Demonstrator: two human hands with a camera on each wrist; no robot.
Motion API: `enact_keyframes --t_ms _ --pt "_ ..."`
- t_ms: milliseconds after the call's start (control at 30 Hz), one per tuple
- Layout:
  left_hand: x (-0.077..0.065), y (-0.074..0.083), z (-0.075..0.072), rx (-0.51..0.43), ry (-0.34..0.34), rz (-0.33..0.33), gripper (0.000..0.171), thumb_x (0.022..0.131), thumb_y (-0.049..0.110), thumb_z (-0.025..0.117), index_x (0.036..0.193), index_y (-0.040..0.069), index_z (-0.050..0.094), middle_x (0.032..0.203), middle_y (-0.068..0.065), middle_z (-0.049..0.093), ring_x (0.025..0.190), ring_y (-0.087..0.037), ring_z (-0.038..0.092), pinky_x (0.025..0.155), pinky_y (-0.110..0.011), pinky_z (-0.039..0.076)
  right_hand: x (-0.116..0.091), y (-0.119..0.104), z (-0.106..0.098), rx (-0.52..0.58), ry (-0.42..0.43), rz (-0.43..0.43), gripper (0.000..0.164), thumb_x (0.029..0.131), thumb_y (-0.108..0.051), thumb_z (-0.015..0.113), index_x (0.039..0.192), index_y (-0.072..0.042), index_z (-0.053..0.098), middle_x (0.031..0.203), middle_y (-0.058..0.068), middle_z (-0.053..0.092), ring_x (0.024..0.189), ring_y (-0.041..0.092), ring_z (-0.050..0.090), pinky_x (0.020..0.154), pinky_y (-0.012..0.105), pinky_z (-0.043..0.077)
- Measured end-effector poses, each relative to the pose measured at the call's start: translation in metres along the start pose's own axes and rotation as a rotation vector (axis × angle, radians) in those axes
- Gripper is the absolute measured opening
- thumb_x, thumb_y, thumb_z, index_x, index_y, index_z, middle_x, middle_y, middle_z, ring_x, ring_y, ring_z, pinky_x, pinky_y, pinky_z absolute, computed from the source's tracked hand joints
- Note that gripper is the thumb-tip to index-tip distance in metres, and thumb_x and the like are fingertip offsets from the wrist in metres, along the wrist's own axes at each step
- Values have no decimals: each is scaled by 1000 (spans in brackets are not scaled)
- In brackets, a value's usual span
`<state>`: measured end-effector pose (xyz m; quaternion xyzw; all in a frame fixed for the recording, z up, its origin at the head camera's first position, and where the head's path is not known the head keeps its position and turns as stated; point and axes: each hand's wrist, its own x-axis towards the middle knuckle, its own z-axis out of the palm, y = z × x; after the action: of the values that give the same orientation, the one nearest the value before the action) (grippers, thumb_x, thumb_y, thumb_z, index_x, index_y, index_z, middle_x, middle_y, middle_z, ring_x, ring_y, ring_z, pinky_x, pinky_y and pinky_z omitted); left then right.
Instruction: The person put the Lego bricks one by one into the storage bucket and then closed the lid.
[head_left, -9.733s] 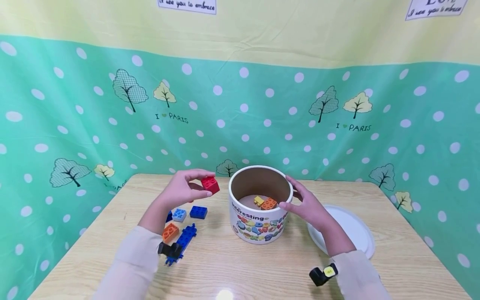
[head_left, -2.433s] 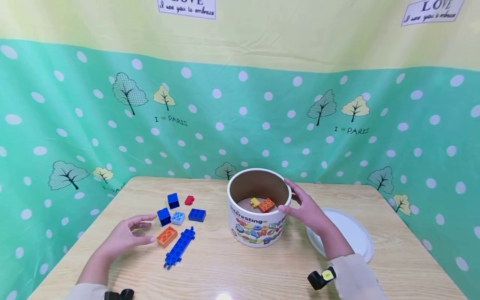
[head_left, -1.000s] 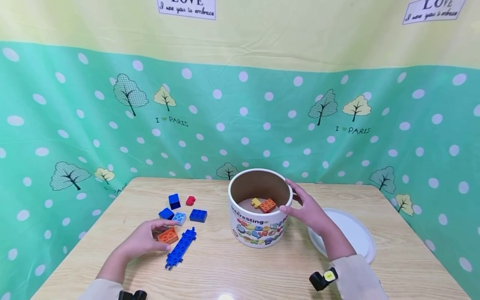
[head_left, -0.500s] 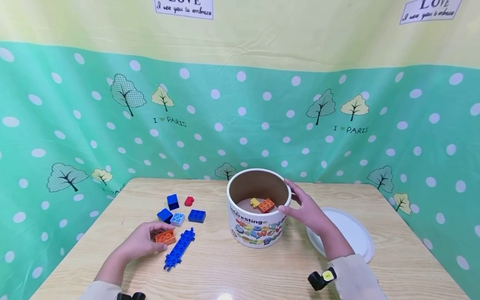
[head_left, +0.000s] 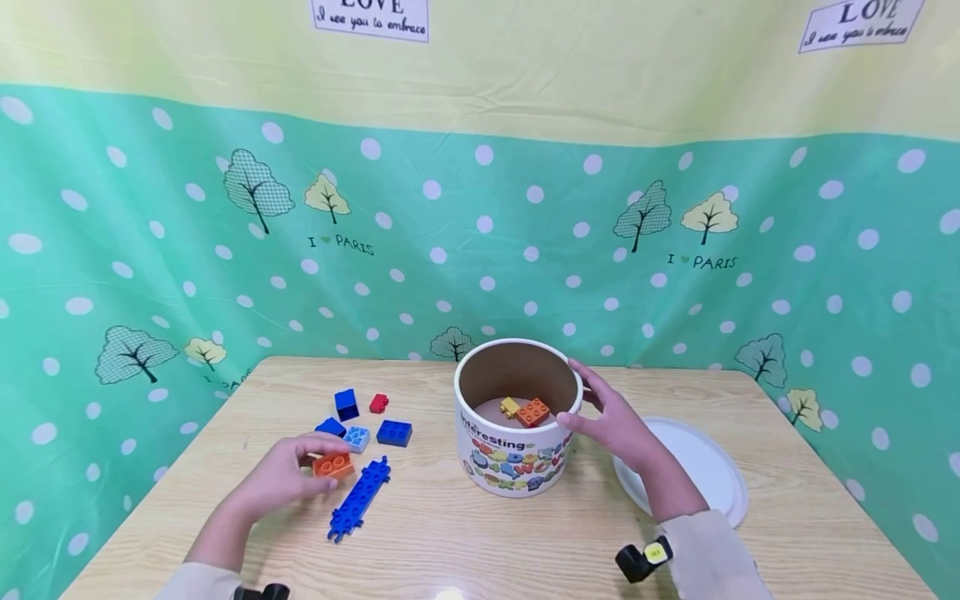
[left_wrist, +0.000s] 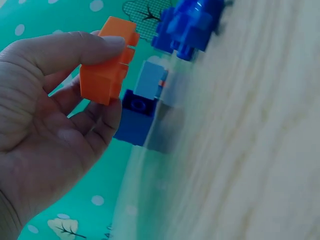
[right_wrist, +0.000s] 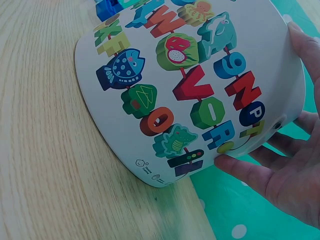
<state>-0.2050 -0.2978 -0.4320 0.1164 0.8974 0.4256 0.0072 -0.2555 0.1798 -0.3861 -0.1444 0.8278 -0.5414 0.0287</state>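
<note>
My left hand (head_left: 281,477) pinches an orange toy brick (head_left: 333,467) between thumb and fingers, at the left of the table. In the left wrist view the orange brick (left_wrist: 102,75) is tilted, with the thumb across it. Around that hand lie a long blue base piece (head_left: 360,500), a light blue brick (head_left: 356,438), dark blue bricks (head_left: 394,432) and a small red brick (head_left: 378,403). My right hand (head_left: 615,421) grips the right side of a white printed bucket (head_left: 510,462), thumb near the front rim, other fingers behind. An orange brick (head_left: 533,412) and a yellow piece (head_left: 509,407) lie inside.
A white round lid (head_left: 697,467) lies on the wooden table (head_left: 480,550), partly under the right forearm. Behind the table hangs a green and yellow curtain (head_left: 480,192) with dots and trees.
The red brick held by my left hand 9.7 s ago is out of sight. That hand has since reached the orange brick and taken hold of it. My right hand stays on the bucket.
</note>
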Motion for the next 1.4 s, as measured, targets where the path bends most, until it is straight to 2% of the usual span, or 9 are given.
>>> enact_keyframes --t_ms 267,667,800,1100,1233,1400 --pt "2 13 -4 -19 16 102 43 76 10 82 117 8 70 121 -7 64 110 -29 57 85 -27 50 0 1 0 -1 2 -2 91 83 -41 77 155 -28 23 158 11 25 141 41 26 99 58 43" --pt "9 33 -2 -42 14 156 40 76 4 81 115 9 71 121 -6 63 117 -35 53 91 -25 49 0 3 -1 -9 -3 -10 91 83 -41 76 155 -26 23 158 13 24 142 42 25 100 59 41" --pt "13 41 -2 -81 -1 166 40 76 4 81 114 12 71 121 -8 62 116 -36 53 87 -26 53 1 4 -1 0 -6 -14 91 84 -40 76 155 -26 23 158 13 24 141 42 25 99 58 43" --pt "18 61 -3 -98 -24 252 39 78 4 80 116 8 70 119 -11 63 105 -25 59 82 -30 55 1 4 3 8 -16 -33 91 83 -41 76 156 -24 23 158 13 25 141 41 26 102 61 39" --pt "25 70 -1 -118 -36 285 41 78 2 80 117 4 69 122 -14 61 104 -26 60 79 -30 57 1 4 1 0 -16 -28 91 83 -41 76 156 -24 23 158 14 24 141 42 26 101 60 40" --pt "36 78 2 -101 -42 354 41 78 2 79 118 2 68 119 -10 64 109 -23 59 87 -28 53 0 2 -2 -11 -9 -18 91 84 -41 76 156 -27 22 158 12 24 141 41 26 98 57 44"
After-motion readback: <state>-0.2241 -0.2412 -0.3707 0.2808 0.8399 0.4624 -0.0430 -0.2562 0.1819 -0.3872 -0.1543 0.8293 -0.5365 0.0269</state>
